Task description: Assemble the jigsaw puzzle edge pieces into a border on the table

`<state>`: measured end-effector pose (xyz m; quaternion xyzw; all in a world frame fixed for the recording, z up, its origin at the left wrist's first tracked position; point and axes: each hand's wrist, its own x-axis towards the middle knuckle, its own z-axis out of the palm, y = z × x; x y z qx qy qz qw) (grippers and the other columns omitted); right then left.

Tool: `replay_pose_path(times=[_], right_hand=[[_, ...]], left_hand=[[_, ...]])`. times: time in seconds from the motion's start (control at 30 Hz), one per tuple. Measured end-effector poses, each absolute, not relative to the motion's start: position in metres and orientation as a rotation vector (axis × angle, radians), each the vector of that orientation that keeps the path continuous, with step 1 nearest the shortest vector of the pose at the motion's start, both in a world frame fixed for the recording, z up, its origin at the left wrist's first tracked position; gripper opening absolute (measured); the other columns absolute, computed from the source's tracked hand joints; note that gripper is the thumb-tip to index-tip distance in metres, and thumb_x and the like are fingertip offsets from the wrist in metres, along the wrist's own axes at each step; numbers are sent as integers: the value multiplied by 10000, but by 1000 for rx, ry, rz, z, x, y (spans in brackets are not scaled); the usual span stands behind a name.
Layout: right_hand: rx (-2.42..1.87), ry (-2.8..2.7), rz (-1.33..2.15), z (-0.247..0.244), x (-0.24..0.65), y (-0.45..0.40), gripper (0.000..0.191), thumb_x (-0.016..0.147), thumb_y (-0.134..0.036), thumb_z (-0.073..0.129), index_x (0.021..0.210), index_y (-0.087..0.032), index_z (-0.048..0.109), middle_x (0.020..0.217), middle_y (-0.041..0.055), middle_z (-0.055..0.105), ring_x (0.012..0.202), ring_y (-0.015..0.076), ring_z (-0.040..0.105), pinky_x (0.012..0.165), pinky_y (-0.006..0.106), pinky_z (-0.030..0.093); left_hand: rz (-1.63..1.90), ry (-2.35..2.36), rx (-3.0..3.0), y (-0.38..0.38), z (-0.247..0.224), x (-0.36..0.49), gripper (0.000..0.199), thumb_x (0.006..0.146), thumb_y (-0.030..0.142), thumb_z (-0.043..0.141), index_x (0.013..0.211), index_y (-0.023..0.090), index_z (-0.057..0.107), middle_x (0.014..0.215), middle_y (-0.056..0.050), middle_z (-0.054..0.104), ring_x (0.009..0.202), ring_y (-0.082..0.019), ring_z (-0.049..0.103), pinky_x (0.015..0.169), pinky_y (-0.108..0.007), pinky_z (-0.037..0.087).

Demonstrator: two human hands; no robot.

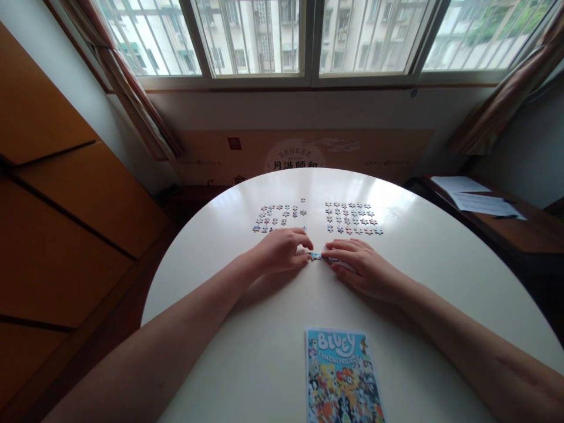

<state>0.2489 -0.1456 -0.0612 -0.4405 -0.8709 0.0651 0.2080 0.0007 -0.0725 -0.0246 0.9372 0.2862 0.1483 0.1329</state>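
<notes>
A short strip of joined jigsaw puzzle pieces (316,256), light blue in colour, lies on the white table between my hands. My left hand (284,249) is curled at the left end of the strip, thumb and index finger pinched close on the end piece, which they partly hide. From the other side, my right hand (359,264) rests with its fingers stretched out, the fingertips touching the strip's right end and covering part of it. Beyond the hands, loose jigsaw pieces are laid out in a left group (275,221) and a right group (350,217).
A colourful reference picture titled "Bluey" (343,376) lies near me on the round white table (247,370). One loose piece (302,200) sits apart at the back. To the right stands a brown desk (524,232) with papers (484,202). Windows and curtains are behind.
</notes>
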Motion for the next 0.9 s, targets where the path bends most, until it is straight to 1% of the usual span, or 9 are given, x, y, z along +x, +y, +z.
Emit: replay_pose_path(times=[0.1,0.17,0.2,0.33,0.43,0.57,0.7,0.83,0.9], right_hand=[[-1241,-2418,196,-62,249,-146,342,985,-281,547,1312,-343,624,1382,39,625,1277,284,577,1081,582,418],[-1243,-2405,204,-62,250,-146,341,986,-283,548,1312,-347,625,1386,37,624,1289,281,570,1094,586,408],[-1242,-2399,206,-63,250,-146,344,987,-282,549,1315,-349,625,1385,37,626,1295,279,567,1100,585,404],[-1243,-2397,201,-63,250,-146,347,992,-283,542,1320,-360,627,1390,32,623,1302,277,563,1107,579,403],[-1252,-2406,194,-62,249,-147,349,999,-290,530,1326,-367,624,1391,30,622,1308,281,557,1101,580,406],[-1264,-2422,190,-60,248,-148,347,1006,-279,508,1324,-355,623,1386,34,624,1321,285,544,1097,593,398],[-1252,-2429,185,-60,247,-148,355,1012,-278,495,1338,-353,615,1389,42,621,1332,284,534,1096,594,396],[-1268,-2390,232,-61,247,-148,370,1009,-281,498,1357,-359,596,1388,34,624,1325,285,541,1108,617,385],[-1259,-2337,284,-60,248,-148,384,1007,-274,494,1375,-332,582,1386,45,626,1306,271,557,1110,583,410]], left_hand=[[508,712,2699,-73,-25,-2,211,849,190,629,1011,233,758,1077,-22,742,831,-151,685,787,-293,527],[518,623,2725,-73,-27,-5,237,865,178,614,1029,256,766,1114,-13,749,940,-168,691,859,-314,529],[511,594,2743,-73,-28,-6,250,871,173,608,1035,268,770,1116,-8,753,964,-171,688,876,-323,528],[477,572,2784,-72,-29,-7,308,871,136,587,1050,303,774,1079,10,765,956,-168,683,892,-337,529],[445,571,2811,-73,-28,-6,327,862,120,584,1049,309,774,1083,19,765,969,-175,677,902,-344,527],[427,583,2856,-77,-25,-4,298,875,138,566,1014,292,780,1072,18,767,968,-187,676,902,-354,527],[410,585,2899,-82,-23,-1,283,865,134,557,961,276,782,1052,15,769,957,-194,677,872,-355,533],[426,605,2903,-85,-22,0,263,872,150,558,954,267,779,1036,9,769,925,-193,684,841,-354,538],[457,623,2878,-84,-23,-1,255,873,160,561,972,255,777,1046,-2,767,919,-196,689,847,-359,541]])
